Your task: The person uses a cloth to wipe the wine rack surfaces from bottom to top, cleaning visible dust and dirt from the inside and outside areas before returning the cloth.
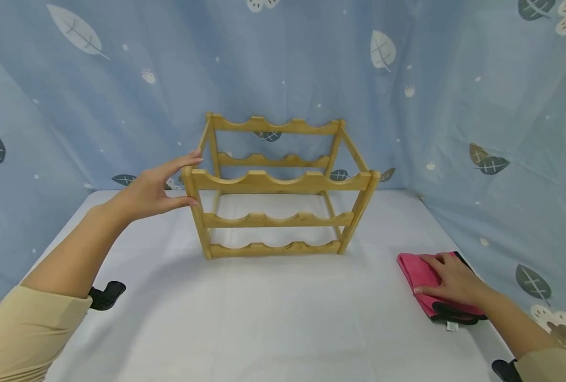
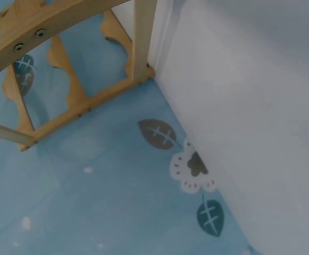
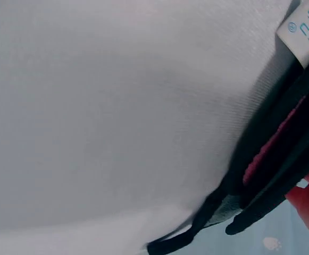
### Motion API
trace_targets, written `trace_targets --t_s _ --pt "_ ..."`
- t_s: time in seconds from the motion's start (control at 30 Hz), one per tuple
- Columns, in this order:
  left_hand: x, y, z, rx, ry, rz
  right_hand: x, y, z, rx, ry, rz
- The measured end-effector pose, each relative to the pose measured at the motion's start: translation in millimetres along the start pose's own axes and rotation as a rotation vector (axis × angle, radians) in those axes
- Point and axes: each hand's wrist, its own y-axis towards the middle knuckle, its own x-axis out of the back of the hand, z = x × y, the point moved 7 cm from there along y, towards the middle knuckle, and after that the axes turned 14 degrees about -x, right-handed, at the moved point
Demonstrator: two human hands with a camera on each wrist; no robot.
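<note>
A light wooden wine rack (image 1: 283, 183) with scalloped rails stands upright on the white tabletop. My left hand (image 1: 146, 193) holds its upper front left corner, with the fingers over the top and the thumb lower against the front post. In the left wrist view, the slatted side of the rack (image 2: 85, 106) fills the upper left. Off to the right lies a folded pink towel (image 1: 414, 270) with black edging. On top of it rests my right hand (image 1: 455, 281), fingers spread from the thumb. The right wrist view shows the towel's layered black edge (image 3: 271, 143).
White cloth covers the table (image 1: 273, 318). Blue curtains (image 1: 168, 69) with leaf prints hang behind and along both sides, close to the rack's back and the towel's right side. A small white tag (image 1: 452, 326) sticks out from the towel's near edge.
</note>
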Motion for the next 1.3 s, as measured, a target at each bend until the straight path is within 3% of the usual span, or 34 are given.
trace_targets --t_s 0.13,0.4,0.53,0.7,0.87,1.0,1.13,1.3 --pt "3.3 0.3 0.0 -0.007 0.024 0.006 2.7 -2.7 2.2 -0.011 0.038 -0.047" --pt "6.5 2.0 0.1 -0.117 -0.060 -0.025 -1.1 -14.8 11.8 -0.024 0.121 -0.060" --pt "6.4 1.1 5.0 -0.114 -0.061 -0.016 4.1 -12.6 19.5 -0.005 0.140 -0.084" --pt "4.4 -0.4 8.4 -0.082 -0.059 0.009 9.2 -7.4 29.9 0.023 0.170 -0.048" --pt "5.5 0.7 6.6 -0.144 -0.103 -0.045 19.2 -1.9 42.8 0.042 0.150 -0.050" --pt "7.1 2.3 6.2 -0.204 -0.125 -0.098 22.2 1.1 54.7 0.001 0.199 0.037" --pt "8.4 1.9 8.6 -0.203 -0.109 -0.098 23.6 2.5 67.4 -0.053 0.264 0.140" --pt "11.5 0.2 9.8 -0.183 -0.094 -0.080 33.1 4.7 87.0 -0.048 0.323 0.158"
